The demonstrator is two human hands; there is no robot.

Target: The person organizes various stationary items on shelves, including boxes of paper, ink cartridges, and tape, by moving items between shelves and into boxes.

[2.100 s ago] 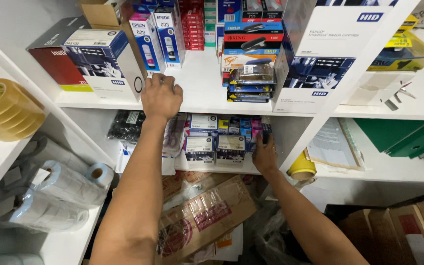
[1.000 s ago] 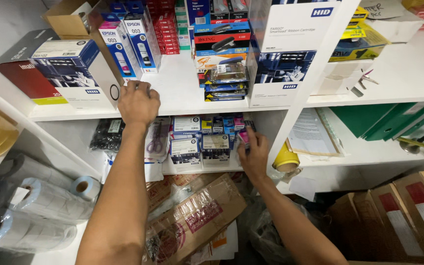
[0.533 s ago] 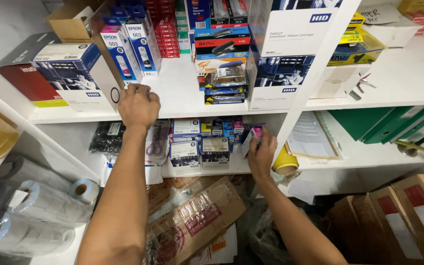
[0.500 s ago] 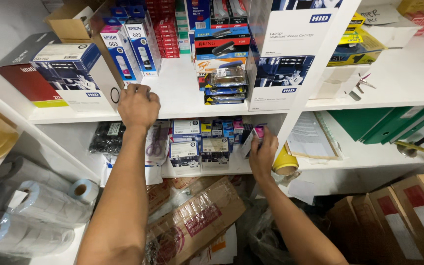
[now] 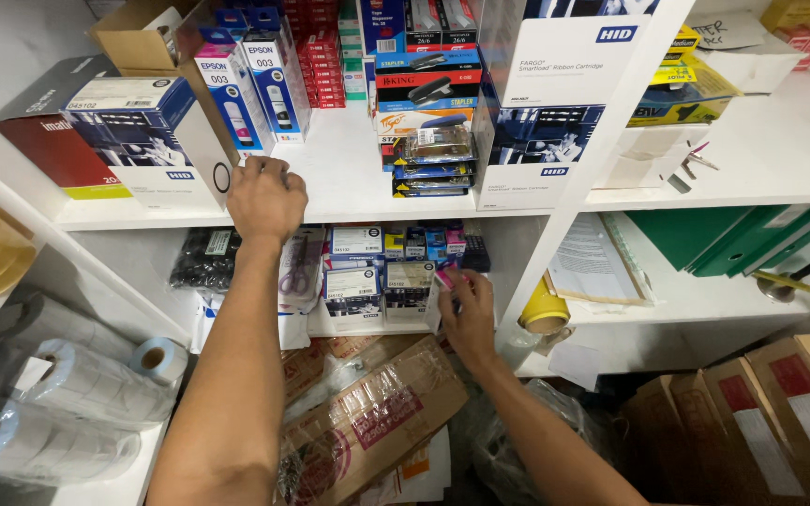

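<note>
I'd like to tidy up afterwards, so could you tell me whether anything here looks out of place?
Yes: crumpled, plastic-wrapped flattened cardboard lies slumped askew below the lower shelf, unlike the neatly stacked boxes above.

Right hand (image 5: 468,317) is drawing back out of the lower shelf, now sitting lower and further left than half a second ago. It is bringing a small pink-and-white box (image 5: 440,292) with it, pinched in the fingers (image 5: 461,286); two seconds back the fingers were still pressed in among the small boxes (image 5: 396,272). The box is now coming clear of that row, just beside the fingertips.
</note>
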